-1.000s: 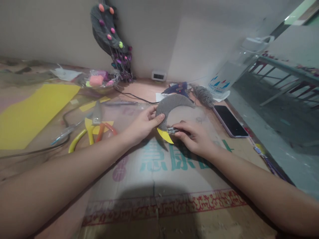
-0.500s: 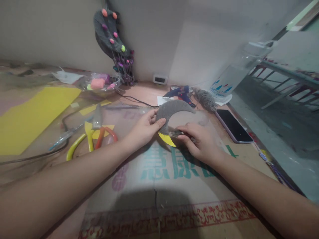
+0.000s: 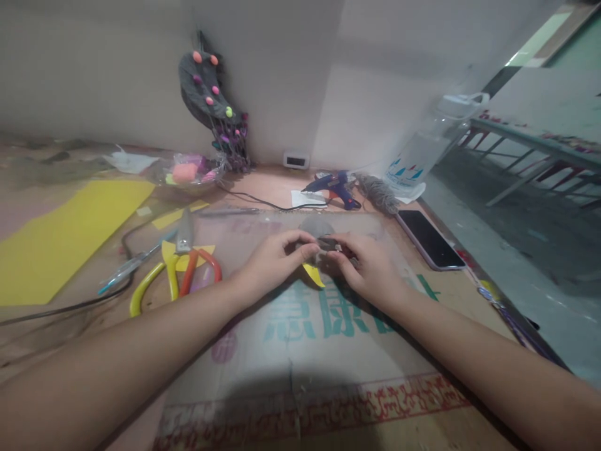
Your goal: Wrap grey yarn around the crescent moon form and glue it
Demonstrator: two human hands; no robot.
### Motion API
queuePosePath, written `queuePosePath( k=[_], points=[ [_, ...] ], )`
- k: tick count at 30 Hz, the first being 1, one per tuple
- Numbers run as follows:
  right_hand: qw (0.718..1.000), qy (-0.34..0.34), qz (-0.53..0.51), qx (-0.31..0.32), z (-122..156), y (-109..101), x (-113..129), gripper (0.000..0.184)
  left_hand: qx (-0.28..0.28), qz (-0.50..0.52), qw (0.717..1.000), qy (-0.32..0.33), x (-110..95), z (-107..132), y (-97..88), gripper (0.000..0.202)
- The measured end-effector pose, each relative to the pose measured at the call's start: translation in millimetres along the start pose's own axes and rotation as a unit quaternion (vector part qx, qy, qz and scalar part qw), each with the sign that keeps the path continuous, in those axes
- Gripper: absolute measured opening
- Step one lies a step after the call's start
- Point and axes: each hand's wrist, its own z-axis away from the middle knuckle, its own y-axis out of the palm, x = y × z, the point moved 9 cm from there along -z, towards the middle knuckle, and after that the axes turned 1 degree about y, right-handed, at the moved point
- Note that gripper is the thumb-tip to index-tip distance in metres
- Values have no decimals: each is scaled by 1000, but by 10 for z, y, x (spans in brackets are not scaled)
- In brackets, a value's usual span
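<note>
A small crescent [image 3: 313,275] is between my hands, its bare lower tip yellow and the rest wrapped in grey yarn. My left hand [image 3: 277,260] is closed on the crescent, thumb in front. My right hand [image 3: 370,263] is closed in a pinch on a small bundle of grey yarn [image 3: 339,248], close against my left fingertips. Fingers hide much of the crescent, and its grey upper part is blurred. Beneath both hands lies a printed cardboard sheet [image 3: 263,369].
At left lie scissors [image 3: 184,235], a pen [image 3: 136,263] and yellow paper [image 3: 70,238]. Toward the wall are a glue gun [image 3: 333,186], a yarn skein [image 3: 375,191] and a decorated grey crescent [image 3: 201,94]. A phone [image 3: 429,238] and bottle [image 3: 417,150] stand right.
My right hand has moved left with the yarn, up against my left hand. The crescent has turned and is now more hidden by fingers. The camera view has tilted slightly.
</note>
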Motion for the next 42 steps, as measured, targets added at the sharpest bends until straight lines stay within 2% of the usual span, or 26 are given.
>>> queuePosePath(
  k=[3, 6, 8, 10, 12, 15, 20, 25, 27, 30, 31, 33, 34, 38, 42],
  points=[
    [1000, 7, -9, 8, 4, 36, 4, 27, -1, -26, 1000, 10, -52, 28, 6, 23],
    [990, 96, -99, 8, -12, 49, -124, 28, -13, -33, 999, 22, -89, 33, -6, 23],
    [959, 197, -204, 15, 0, 91, -249, 29, -25, -21, 999, 34, -110, 34, -23, 23],
    [913, 264, -308, 33, 15, 171, -276, 30, -27, -8, 999, 44, -125, 40, -20, 23],
    [881, 278, -380, 48, 5, 235, -208, 31, -11, -3, 999, 46, -130, 50, 11, 24],
    [854, 285, -434, 38, 12, 297, -142, 28, 8, -5, 999, 47, -130, 59, 41, 24],
    [792, 322, -518, 5, 72, 417, -192, 34, 27, -14, 998, 54, -130, 56, 80, 23],
    [758, 307, -574, 38, 30, 485, -180, 39, 45, -22, 997, 60, -187, 91, 134, 23],
    [757, 301, -579, 28, 14, 457, -198, 38, -2, -6, 998, 64, -211, 87, 39, 21],
    [778, 303, -548, -49, 18, 317, -302, 39, -97, 42, 993, 44, -144, 59, -167, 21],
    [784, 307, -535, -71, 27, 277, -332, 39, -106, 53, 993, 22, -85, 43, -190, 22],
    [792, 311, -517, -97, 42, 224, -367, 39, -84, 47, 995, -22, 22, 15, -154, 25],
    [796, 308, -510, -103, 42, 206, -371, 39, -64, 32, 997, -24, 30, 8, -115, 28],
    [819, 290, -483, -109, 27, 158, -370, 42, 14, -66, 997, 29, -107, 44, 61, 36],
    [815, 296, -486, -108, 36, 184, -391, 42, 1, -113, 993, 39, -185, 74, 63, 29]
  ],
)
